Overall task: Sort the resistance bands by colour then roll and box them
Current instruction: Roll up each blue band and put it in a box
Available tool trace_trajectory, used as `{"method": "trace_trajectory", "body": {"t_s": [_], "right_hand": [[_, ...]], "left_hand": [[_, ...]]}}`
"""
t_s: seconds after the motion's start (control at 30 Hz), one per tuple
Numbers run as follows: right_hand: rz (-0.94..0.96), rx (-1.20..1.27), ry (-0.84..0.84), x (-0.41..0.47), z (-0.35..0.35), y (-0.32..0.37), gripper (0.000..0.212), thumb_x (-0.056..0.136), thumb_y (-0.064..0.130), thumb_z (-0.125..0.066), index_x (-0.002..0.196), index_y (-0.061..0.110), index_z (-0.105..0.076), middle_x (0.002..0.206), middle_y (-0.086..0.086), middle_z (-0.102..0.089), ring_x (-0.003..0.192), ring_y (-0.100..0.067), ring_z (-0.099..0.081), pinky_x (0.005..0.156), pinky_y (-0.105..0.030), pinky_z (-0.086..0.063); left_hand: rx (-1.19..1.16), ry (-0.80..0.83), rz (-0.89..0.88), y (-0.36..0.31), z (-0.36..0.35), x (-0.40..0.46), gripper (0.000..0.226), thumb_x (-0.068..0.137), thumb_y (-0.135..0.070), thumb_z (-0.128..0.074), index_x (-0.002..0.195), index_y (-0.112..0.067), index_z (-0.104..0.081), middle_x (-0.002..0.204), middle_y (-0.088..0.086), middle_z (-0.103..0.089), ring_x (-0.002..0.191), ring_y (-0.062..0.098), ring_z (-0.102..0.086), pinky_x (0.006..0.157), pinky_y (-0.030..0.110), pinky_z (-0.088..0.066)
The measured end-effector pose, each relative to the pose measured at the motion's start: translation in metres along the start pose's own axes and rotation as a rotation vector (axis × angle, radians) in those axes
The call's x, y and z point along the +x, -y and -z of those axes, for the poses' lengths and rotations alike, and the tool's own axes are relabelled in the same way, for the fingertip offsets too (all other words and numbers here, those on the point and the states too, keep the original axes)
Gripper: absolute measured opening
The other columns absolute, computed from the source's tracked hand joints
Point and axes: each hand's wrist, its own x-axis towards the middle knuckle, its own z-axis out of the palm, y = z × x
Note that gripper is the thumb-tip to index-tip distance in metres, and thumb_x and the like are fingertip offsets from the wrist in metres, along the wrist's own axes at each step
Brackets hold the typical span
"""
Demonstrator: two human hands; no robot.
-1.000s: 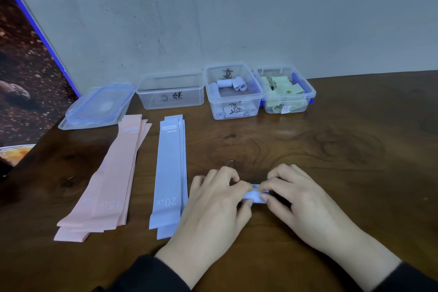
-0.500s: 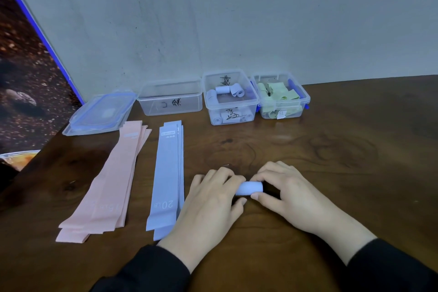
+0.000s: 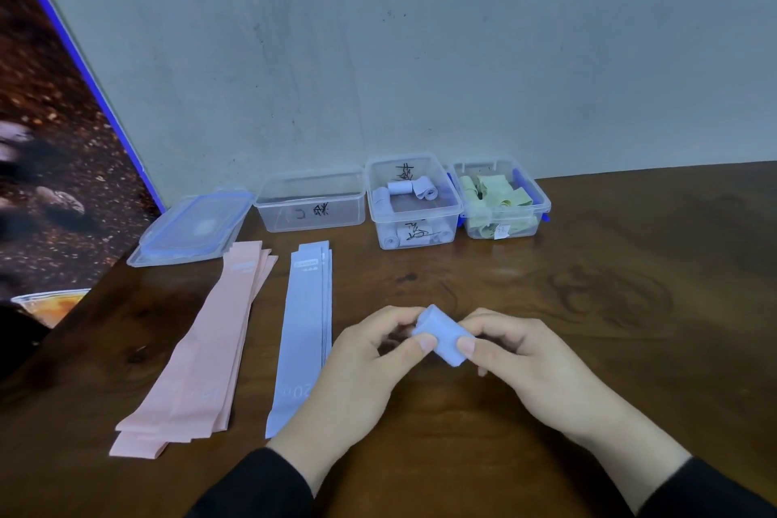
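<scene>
Dark wooden table (image 3: 588,349) against a scuffed grey wall (image 3: 420,34); poster (image 3: 50,181) at far left, blurred and cut by the frame edge.

Rolled blue band (image 3: 443,334): near centre, tilted, lifted just above the table; pinched between left hand (image 3: 361,374) and right hand (image 3: 542,366), thumbs on its near face, other fingers curled behind and mostly hidden. Both sleeves black, cut off at the bottom edge.

Flat blue bands (image 3: 305,332): stack left of the hands, "20" printed at the near end, partly covered by the left hand; count unclear.

Flat pink bands (image 3: 202,357): stack farther left, fanned; print too faint to read.

Far row by the wall, left to right: loose lid (image 3: 189,229); clear box (image 3: 311,204) with a scrawled mark, contents not discernible; box of blue rolls (image 3: 414,206), label illegible; box of green rolls (image 3: 502,202), rolls jumbled, number unclear.
</scene>
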Motion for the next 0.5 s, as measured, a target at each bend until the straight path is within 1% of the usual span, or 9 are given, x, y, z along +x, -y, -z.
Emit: {"method": "trace_trajectory", "body": {"t_s": [0.07,0.1,0.17,0.23,0.27,0.33,0.37,0.43,0.5], "right_hand": [[-0.023,0.043,-0.007,0.003,-0.002,0.009,0.024,0.099,0.034,-0.062,0.081,0.027,-0.077,0.082,0.005,-0.064,0.074,-0.008,-0.054,0.072,-0.019,-0.043],[-0.035,0.053,-0.009,0.005,-0.003,0.014,0.026,0.097,0.034,-0.061,0.078,0.027,-0.076,0.08,0.005,-0.065,0.072,-0.007,-0.055,0.071,-0.019,-0.045],[-0.045,0.021,-0.031,0.01,-0.003,0.022,0.033,0.093,0.045,-0.058,0.075,0.024,-0.076,0.077,0.003,-0.069,0.07,-0.004,-0.059,0.07,-0.021,-0.047],[-0.018,-0.087,-0.136,0.014,-0.001,0.026,0.044,0.088,0.056,-0.05,0.075,0.02,-0.073,0.075,0.004,-0.069,0.069,-0.002,-0.061,0.069,-0.018,-0.047],[0.008,-0.144,-0.208,0.016,0.001,0.027,0.044,0.089,0.056,-0.047,0.079,0.022,-0.073,0.076,0.006,-0.068,0.072,-0.002,-0.062,0.068,-0.016,-0.046],[0.071,-0.213,-0.304,0.02,0.005,0.032,0.025,0.097,0.045,-0.05,0.092,0.033,-0.072,0.085,0.013,-0.068,0.084,-0.005,-0.065,0.07,-0.015,-0.047],[0.105,-0.233,-0.306,0.023,0.006,0.035,0.018,0.099,0.037,-0.053,0.099,0.038,-0.071,0.093,0.016,-0.068,0.092,-0.005,-0.064,0.074,-0.015,-0.048],[0.215,-0.317,-0.254,0.029,0.009,0.04,0.025,0.099,0.027,-0.057,0.115,0.044,-0.066,0.114,0.023,-0.063,0.108,-0.004,-0.06,0.081,-0.015,-0.047],[0.32,-0.444,-0.17,0.038,0.012,0.042,0.037,0.099,0.026,-0.057,0.131,0.044,-0.061,0.134,0.026,-0.054,0.122,-0.001,-0.053,0.087,-0.015,-0.046]], "left_hand": [[-0.117,-0.031,0.026,-0.005,0.0,0.003,0.02,0.097,-0.026,-0.062,0.111,-0.033,-0.074,0.106,-0.01,-0.073,0.102,0.008,-0.066,0.093,0.027,-0.052],[-0.172,-0.043,0.042,-0.008,0.0,0.005,0.019,0.097,-0.028,-0.061,0.109,-0.032,-0.075,0.105,-0.007,-0.074,0.1,0.01,-0.066,0.093,0.03,-0.053],[-0.277,-0.043,0.083,-0.01,0.001,0.01,0.019,0.097,-0.031,-0.06,0.107,-0.027,-0.076,0.104,-0.001,-0.074,0.102,0.019,-0.065,0.094,0.037,-0.053],[-0.389,-0.038,0.147,-0.014,0.006,0.016,0.02,0.098,-0.03,-0.06,0.107,-0.023,-0.076,0.104,0.003,-0.074,0.098,0.02,-0.066,0.09,0.037,-0.053],[-0.435,-0.029,0.18,-0.016,0.01,0.019,0.021,0.097,-0.03,-0.061,0.107,-0.02,-0.077,0.101,0.003,-0.074,0.092,0.018,-0.067,0.087,0.034,-0.054],[-0.515,-0.002,0.218,-0.018,0.018,0.026,0.023,0.097,-0.029,-0.062,0.102,-0.014,-0.078,0.091,0.005,-0.072,0.081,0.014,-0.064,0.081,0.03,-0.052],[-0.548,0.001,0.225,-0.019,0.021,0.029,0.025,0.097,-0.029,-0.062,0.1,-0.011,-0.078,0.087,0.006,-0.069,0.077,0.014,-0.061,0.079,0.029,-0.051],[-0.59,-0.011,0.241,-0.019,0.027,0.037,0.033,0.093,-0.033,-0.064,0.101,-0.003,-0.075,0.082,0.008,-0.062,0.072,0.014,-0.056,0.076,0.03,-0.049],[-0.64,-0.001,0.29,-0.019,0.032,0.044,0.044,0.088,-0.038,-0.068,0.104,0.003,-0.072,0.081,0.01,-0.057,0.068,0.014,-0.054,0.075,0.032,-0.048]]}}
